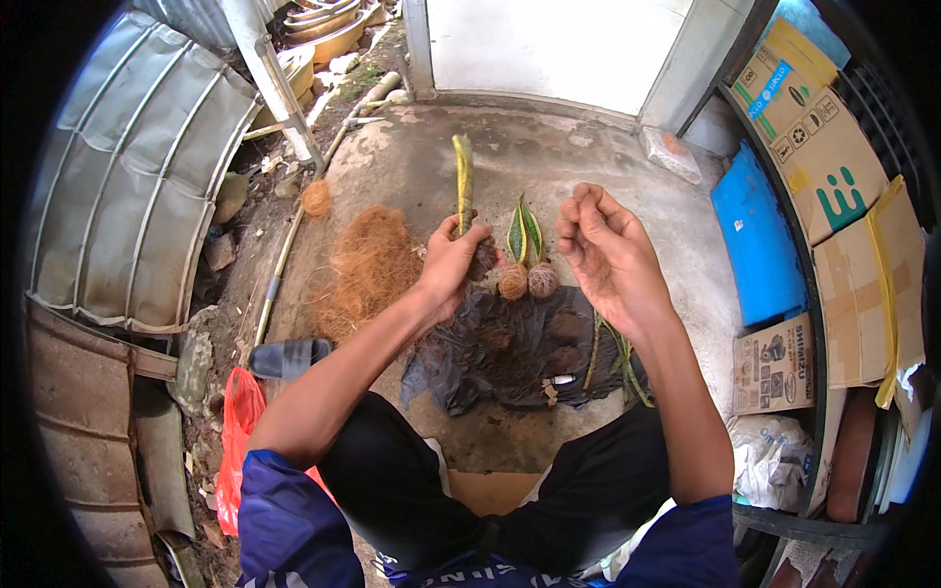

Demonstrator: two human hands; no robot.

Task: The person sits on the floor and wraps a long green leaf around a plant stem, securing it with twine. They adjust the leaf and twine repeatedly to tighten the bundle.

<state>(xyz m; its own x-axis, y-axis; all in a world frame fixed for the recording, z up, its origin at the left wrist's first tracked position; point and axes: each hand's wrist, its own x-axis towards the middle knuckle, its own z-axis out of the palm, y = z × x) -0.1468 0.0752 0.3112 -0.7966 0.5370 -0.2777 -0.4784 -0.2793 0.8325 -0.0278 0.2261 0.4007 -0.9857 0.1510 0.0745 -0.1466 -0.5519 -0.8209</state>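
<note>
My left hand [456,261] grips a snake plant cutting [464,180] upright by its base, where a dark clump of soil [483,257] shows at the fingers. My right hand [606,246] is raised to the right, thumb and fingertips pinched together; whether something thin is between them cannot be made out. Between the hands, two fibre-wrapped root balls [512,282] [543,281] with variegated leaves [525,231] rest side by side. Below them a black plastic sheet [470,353] carries dark soil [566,327] and a small white object [563,379]. More long leaves [625,360] lie at its right edge.
A heap of brown coconut fibre [375,268] lies left of my left hand, with a smaller tuft [317,199] beyond. A dark slipper [289,358] and red plastic bag [239,441] are nearer on the left. Cardboard boxes [823,147] and a blue panel [761,242] stand right.
</note>
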